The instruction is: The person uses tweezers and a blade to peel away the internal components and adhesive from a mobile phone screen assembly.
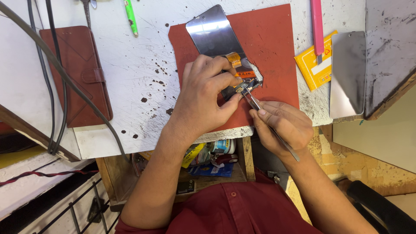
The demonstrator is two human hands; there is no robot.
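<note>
A phone screen panel (212, 32) with an orange flex cable lies face down on a red mat (273, 52). My left hand (208, 93) presses on the panel's lower end, fingers curled over it near the flex connector. My right hand (281, 123) grips metal tweezers (260, 110), whose tips touch the small connector at the panel's lower edge, just beside my left thumb. The panel's lower corner is hidden under my left hand.
A brown leather phone wallet (80, 73) lies at the left beside black cables (56, 86). A green pen (131, 17) sits at the top. A yellow packet (316, 65), a pink tool (317, 26) and a grey phone back cover (347, 73) lie at the right. An open drawer (212, 162) holds clutter.
</note>
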